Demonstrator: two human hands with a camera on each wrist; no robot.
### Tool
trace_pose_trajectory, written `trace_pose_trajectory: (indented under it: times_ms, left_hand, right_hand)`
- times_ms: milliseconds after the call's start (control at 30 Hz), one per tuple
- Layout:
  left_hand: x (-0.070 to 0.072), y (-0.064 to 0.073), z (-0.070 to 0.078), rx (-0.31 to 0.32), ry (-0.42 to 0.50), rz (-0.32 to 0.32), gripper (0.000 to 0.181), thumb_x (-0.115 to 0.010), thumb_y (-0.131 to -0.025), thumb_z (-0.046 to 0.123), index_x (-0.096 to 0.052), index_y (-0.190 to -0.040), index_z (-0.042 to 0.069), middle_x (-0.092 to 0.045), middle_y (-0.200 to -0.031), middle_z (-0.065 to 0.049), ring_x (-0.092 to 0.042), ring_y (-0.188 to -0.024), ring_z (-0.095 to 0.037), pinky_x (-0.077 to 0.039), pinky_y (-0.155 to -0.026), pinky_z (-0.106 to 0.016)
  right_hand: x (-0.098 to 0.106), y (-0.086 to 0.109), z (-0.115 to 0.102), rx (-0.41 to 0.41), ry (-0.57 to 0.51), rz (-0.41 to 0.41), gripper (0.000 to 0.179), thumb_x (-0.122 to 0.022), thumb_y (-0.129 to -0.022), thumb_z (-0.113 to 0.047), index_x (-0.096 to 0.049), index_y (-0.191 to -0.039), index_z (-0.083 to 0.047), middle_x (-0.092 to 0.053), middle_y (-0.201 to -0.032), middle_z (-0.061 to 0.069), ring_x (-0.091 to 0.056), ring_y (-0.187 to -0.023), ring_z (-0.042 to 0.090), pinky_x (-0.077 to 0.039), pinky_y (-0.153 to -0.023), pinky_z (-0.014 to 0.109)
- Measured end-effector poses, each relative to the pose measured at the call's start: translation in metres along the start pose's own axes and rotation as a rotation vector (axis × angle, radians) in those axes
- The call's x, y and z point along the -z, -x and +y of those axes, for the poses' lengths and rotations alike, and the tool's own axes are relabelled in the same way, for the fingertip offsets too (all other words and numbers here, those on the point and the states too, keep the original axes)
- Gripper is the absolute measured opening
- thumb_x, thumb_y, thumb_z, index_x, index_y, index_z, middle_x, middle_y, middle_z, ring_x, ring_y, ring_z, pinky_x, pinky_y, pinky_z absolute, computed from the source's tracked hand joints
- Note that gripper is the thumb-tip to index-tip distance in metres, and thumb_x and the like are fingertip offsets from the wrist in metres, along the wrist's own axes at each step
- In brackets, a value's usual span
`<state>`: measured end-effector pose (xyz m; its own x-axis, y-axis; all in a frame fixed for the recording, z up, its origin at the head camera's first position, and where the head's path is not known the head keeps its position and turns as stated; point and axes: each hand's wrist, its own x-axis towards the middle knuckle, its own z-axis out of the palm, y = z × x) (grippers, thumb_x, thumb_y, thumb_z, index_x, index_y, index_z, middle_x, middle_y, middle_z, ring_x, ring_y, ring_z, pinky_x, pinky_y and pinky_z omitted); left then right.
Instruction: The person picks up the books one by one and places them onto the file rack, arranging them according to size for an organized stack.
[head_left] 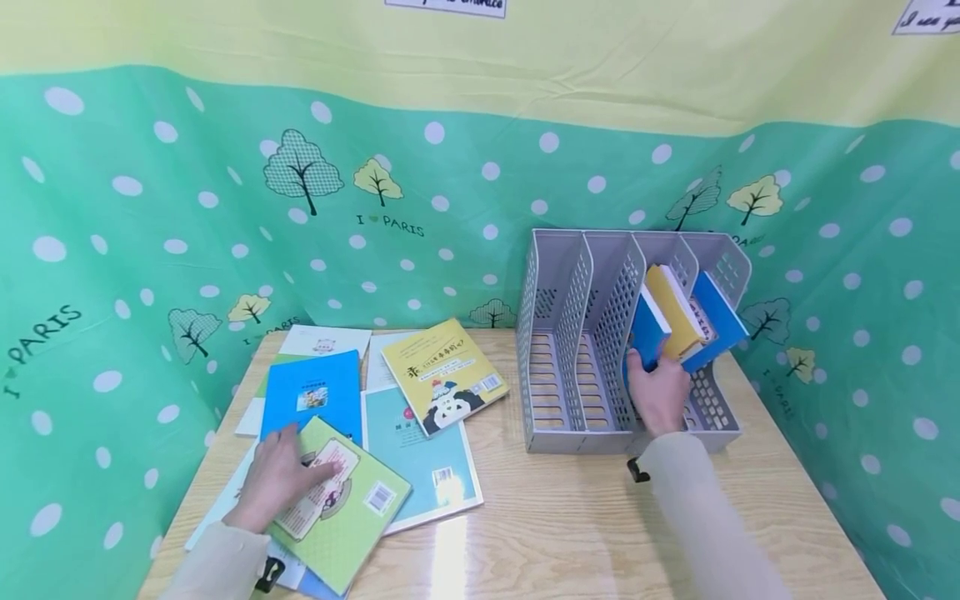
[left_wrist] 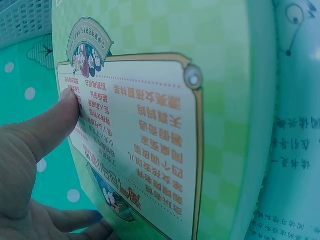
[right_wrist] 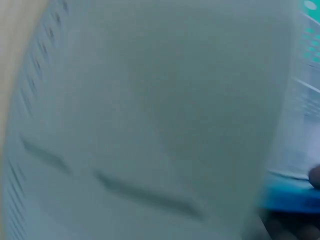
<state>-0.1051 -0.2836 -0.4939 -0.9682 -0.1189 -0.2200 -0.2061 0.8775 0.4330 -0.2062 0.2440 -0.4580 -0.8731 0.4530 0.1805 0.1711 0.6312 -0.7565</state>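
Note:
My left hand [head_left: 279, 479] grips a green book [head_left: 352, 500], its thumb across the printed cover and its other fingers at the left edge. In the left wrist view, the thumb [left_wrist: 50, 122] lies on the cover of the green book [left_wrist: 220, 100], tilted up. My right hand [head_left: 660, 396] pinches the near end of a blue book [head_left: 649, 323] in the third compartment from the left of a grey file rack [head_left: 581, 442]. Beside it stand a yellow book [head_left: 667, 308] and another blue book [head_left: 723, 325], leaning right. A rack wall fills most of the right wrist view.
Left on the wooden table [head_left: 540, 525] lie a blue book [head_left: 330, 379], a teal book [head_left: 420, 454], a yellow panda book [head_left: 435, 367] and white-and-green books [head_left: 318, 340], overlapping. A polka-dot cloth [head_left: 420, 167] hangs behind and at both sides.

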Motion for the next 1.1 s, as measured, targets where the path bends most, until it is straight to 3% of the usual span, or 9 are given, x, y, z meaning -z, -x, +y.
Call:
trace_pose_trajectory:
  times_ms: [133, 300, 500, 667, 833, 1033, 1100]
  left_hand:
    - [0.002, 0.0, 0.0, 0.006, 0.004, -0.002, 0.117, -0.074, -0.074, 0.057, -0.016, -0.141, -0.018, -0.029, -0.131, -0.042, -0.035, -0.115, -0.054, -0.035, -0.093, -0.067]
    - [0.003, 0.0, 0.001, 0.032, 0.016, -0.016, 0.118, -0.076, -0.073, 0.056, -0.015, -0.141, -0.018, -0.028, -0.132, -0.042, -0.033, -0.117, -0.055, -0.033, -0.095, -0.067]
    - [0.002, -0.001, 0.0, 0.062, 0.039, -0.029, 0.119, -0.077, -0.072, 0.055, -0.015, -0.142, -0.017, -0.026, -0.133, -0.042, -0.031, -0.118, -0.055, -0.033, -0.096, -0.067]
    - [0.002, -0.002, -0.003, 0.087, 0.057, -0.042, 0.12, -0.077, -0.071, 0.057, -0.015, -0.143, -0.015, -0.025, -0.132, -0.041, -0.032, -0.111, -0.05, -0.039, -0.09, -0.065]
    - [0.002, -0.004, -0.002, 0.076, 0.055, -0.04, 0.119, -0.078, -0.069, 0.058, -0.019, -0.143, -0.015, -0.027, -0.13, -0.039, -0.032, -0.107, -0.047, -0.042, -0.088, -0.063]
    - [0.003, -0.005, 0.0, 0.061, 0.06, -0.04, 0.115, -0.077, -0.069, 0.058, -0.023, -0.142, -0.014, -0.029, -0.129, -0.038, -0.032, -0.107, -0.046, -0.044, -0.085, -0.061]
    - [0.004, -0.005, 0.0, 0.078, 0.077, -0.042, 0.113, -0.077, -0.071, 0.056, -0.023, -0.142, -0.013, -0.026, -0.131, -0.039, -0.032, -0.108, -0.047, -0.045, -0.085, -0.061]
  right_hand:
    - [0.019, -0.001, -0.01, 0.011, 0.084, -0.085, 0.062, -0.054, -0.094, -0.046, -0.051, -0.128, 0.007, -0.06, -0.118, 0.028, -0.062, -0.101, 0.044, -0.052, -0.082, 0.054]
    - [0.028, -0.004, -0.012, -0.038, 0.075, -0.149, 0.068, -0.056, -0.094, -0.044, -0.041, -0.138, 0.005, -0.053, -0.129, 0.029, -0.056, -0.109, 0.048, -0.047, -0.086, 0.058]
    - [0.026, -0.009, -0.01, -0.105, 0.042, -0.113, 0.067, -0.054, -0.094, -0.045, -0.041, -0.14, 0.003, -0.054, -0.13, 0.026, -0.057, -0.111, 0.045, -0.049, -0.088, 0.053]
    - [0.022, -0.017, -0.016, -0.089, 0.015, -0.096, 0.069, -0.055, -0.094, -0.047, -0.042, -0.14, 0.003, -0.053, -0.131, 0.026, -0.056, -0.112, 0.046, -0.047, -0.087, 0.056]
    - [0.019, -0.025, -0.024, -0.101, 0.051, -0.102, 0.064, -0.054, -0.094, -0.046, -0.049, -0.133, 0.005, -0.059, -0.122, 0.027, -0.064, -0.097, 0.044, -0.055, -0.077, 0.05]
    - [0.016, -0.031, -0.025, -0.135, 0.079, -0.107, 0.062, -0.053, -0.095, -0.046, -0.049, -0.132, 0.003, -0.06, -0.12, 0.025, -0.065, -0.092, 0.04, -0.056, -0.077, 0.046]
    - [0.014, -0.031, -0.025, -0.134, 0.087, -0.107, 0.059, -0.052, -0.095, -0.047, -0.052, -0.127, 0.003, -0.063, -0.11, 0.024, -0.066, -0.084, 0.037, -0.056, -0.067, 0.039]
